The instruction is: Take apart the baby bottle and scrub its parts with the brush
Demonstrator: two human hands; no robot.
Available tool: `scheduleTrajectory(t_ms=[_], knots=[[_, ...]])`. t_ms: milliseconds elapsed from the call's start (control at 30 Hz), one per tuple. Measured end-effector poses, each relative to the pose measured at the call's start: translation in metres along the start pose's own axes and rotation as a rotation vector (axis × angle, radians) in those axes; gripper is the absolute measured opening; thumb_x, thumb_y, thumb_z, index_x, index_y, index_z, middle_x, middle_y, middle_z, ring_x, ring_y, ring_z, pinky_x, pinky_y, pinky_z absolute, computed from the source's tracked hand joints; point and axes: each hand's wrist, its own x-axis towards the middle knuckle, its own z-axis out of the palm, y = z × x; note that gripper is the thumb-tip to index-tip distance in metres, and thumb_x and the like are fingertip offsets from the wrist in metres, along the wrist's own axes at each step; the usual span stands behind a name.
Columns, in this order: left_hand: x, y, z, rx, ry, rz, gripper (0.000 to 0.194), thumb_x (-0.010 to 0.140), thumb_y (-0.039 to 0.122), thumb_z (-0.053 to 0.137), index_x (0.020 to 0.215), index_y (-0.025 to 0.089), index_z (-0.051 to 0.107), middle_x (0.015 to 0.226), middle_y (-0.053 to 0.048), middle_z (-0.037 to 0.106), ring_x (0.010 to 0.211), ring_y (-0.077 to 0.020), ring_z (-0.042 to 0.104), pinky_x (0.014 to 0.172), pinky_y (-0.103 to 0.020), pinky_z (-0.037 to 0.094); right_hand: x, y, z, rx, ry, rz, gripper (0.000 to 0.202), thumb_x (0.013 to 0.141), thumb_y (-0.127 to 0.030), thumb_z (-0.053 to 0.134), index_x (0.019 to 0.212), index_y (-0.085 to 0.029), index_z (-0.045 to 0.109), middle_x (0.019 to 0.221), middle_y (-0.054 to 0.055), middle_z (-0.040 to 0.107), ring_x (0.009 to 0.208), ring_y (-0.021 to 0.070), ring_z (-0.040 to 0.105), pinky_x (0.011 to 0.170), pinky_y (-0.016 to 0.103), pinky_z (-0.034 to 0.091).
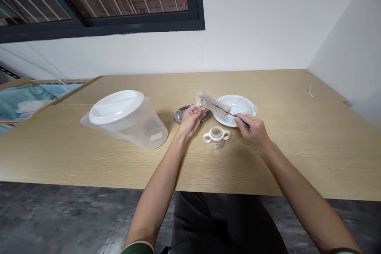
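Observation:
My right hand (pixel 253 130) is closed round the blue handle of a bottle brush (pixel 218 106), whose pale bristles point up to the left. My left hand (pixel 191 120) has its fingers pressed together just below the bristle tip; what lies between them is too small to make out. Behind the brush is a white plate (pixel 247 105). A round metal tray (pixel 180 112) lies partly hidden behind my left hand. Nearer to me, between my hands, stands a small clear cup with a white two-handled ring (pixel 217 143).
A large translucent pitcher with a white lid (pixel 143 127) stands on the wooden table (pixel 119 170) at the left. A thin pale strip (pixel 311 92) lies at the far right. Blue cloth (pixel 26 99) is in a box beyond the left edge. The wall and window are behind.

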Motion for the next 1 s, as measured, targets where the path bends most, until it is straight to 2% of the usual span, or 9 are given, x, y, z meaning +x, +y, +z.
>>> scheduleTrajectory(t_ms=[167,233,300,400,467,567,667,800,1000], knots=[[0.004,-0.005,-0.002,0.01,0.061,0.073,0.039,0.062,0.037,0.095,0.083,0.014,0.073,0.086,-0.006,0.074,0.086,-0.0157,0.07,0.084,-0.025,0.053,0.0,0.001,0.0,-0.044,-0.018,0.034,0.033,0.103,-0.037,0.046,0.108,-0.019,0.073,0.082,0.006,0.074,0.066,0.0149,0.062,0.062,0.028,0.045],[0.004,-0.004,-0.003,0.024,0.05,0.078,0.044,0.062,0.041,0.095,0.089,0.012,0.075,0.092,-0.007,0.075,0.081,-0.0131,0.069,0.078,-0.023,0.053,0.0,0.003,-0.001,-0.077,-0.009,0.045,0.033,0.103,-0.038,0.047,0.107,-0.019,0.073,0.082,0.006,0.074,0.067,0.0148,0.063,0.062,0.028,0.044],[0.003,-0.001,-0.004,0.027,0.05,0.03,0.045,0.066,0.041,0.093,0.095,0.012,0.074,0.097,-0.008,0.075,0.07,-0.0087,0.065,0.066,-0.02,0.051,0.0,0.005,-0.002,-0.107,0.006,0.062,0.033,0.103,-0.038,0.046,0.106,-0.019,0.073,0.081,0.006,0.074,0.067,0.0151,0.062,0.062,0.028,0.043],[0.003,0.003,-0.006,-0.002,0.083,-0.073,0.036,0.074,0.032,0.089,0.099,0.013,0.071,0.093,-0.006,0.074,0.056,-0.0042,0.057,0.054,-0.017,0.047,0.002,0.009,-0.005,-0.132,0.04,0.104,0.033,0.104,-0.038,0.046,0.106,-0.019,0.073,0.082,0.006,0.074,0.067,0.0157,0.062,0.063,0.029,0.043],[0.004,0.006,-0.007,-0.033,0.094,-0.128,0.03,0.08,0.031,0.084,0.099,0.013,0.069,0.089,-0.006,0.073,0.055,-0.0052,0.058,0.053,-0.016,0.049,0.002,0.009,-0.006,-0.133,0.053,0.118,0.032,0.104,-0.037,0.046,0.105,-0.02,0.073,0.084,0.006,0.074,0.067,0.016,0.062,0.064,0.029,0.044],[0.006,0.008,-0.008,-0.076,0.108,-0.178,0.032,0.09,0.043,0.072,0.101,0.013,0.067,0.09,-0.009,0.074,0.06,-0.01,0.064,0.053,-0.019,0.052,0.002,0.009,-0.005,-0.134,0.052,0.113,0.031,0.103,-0.036,0.047,0.103,-0.02,0.073,0.084,0.006,0.074,0.067,0.016,0.062,0.064,0.029,0.043],[0.006,0.008,-0.008,-0.05,0.139,-0.142,0.03,0.092,0.039,0.07,0.109,0.014,0.069,0.096,-0.01,0.076,0.073,-0.0135,0.071,0.065,-0.021,0.058,0.002,0.007,-0.003,-0.134,0.034,0.1,0.031,0.104,-0.036,0.046,0.102,-0.02,0.072,0.082,0.006,0.074,0.067,0.0159,0.062,0.064,0.029,0.043],[0.003,0.007,-0.007,-0.019,0.124,-0.066,0.032,0.08,0.023,0.083,0.109,0.014,0.072,0.103,-0.008,0.076,0.092,-0.0144,0.073,0.097,-0.027,0.056,0.001,0.006,-0.003,-0.119,0.054,0.086,0.031,0.103,-0.036,0.047,0.104,-0.02,0.072,0.085,0.007,0.076,0.07,0.0168,0.065,0.065,0.03,0.045],[0.0,0.007,-0.006,0.005,0.072,0.049,0.059,0.062,0.016,0.094,0.115,0.016,0.068,0.102,-0.008,0.078,0.102,-0.0165,0.074,0.106,-0.03,0.05,0.001,0.004,-0.003,-0.07,0.015,0.032,0.031,0.103,-0.037,0.048,0.107,-0.019,0.073,0.083,0.006,0.075,0.066,0.0152,0.064,0.061,0.029,0.044]])
